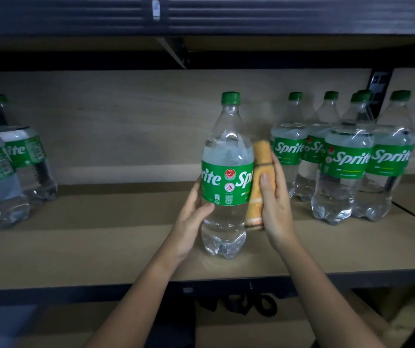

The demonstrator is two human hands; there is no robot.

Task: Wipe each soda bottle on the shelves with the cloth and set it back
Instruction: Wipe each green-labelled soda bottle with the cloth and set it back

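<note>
Head view: clear green-labelled plastic soda bottle (226,177) is steadied by left hand (191,219), fingers curled round it — folded orange cloth (260,182) is pressed against its side under right hand (275,209), fingers straight, together.

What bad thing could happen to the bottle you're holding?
The bottle stands upright on the shelf, fairly near its front edge. The left hand only steadies its lower part while the right hand presses the cloth against its side, so a hard push might tip it. If it slid to the right, it could knock the group of bottles beside it.
</note>
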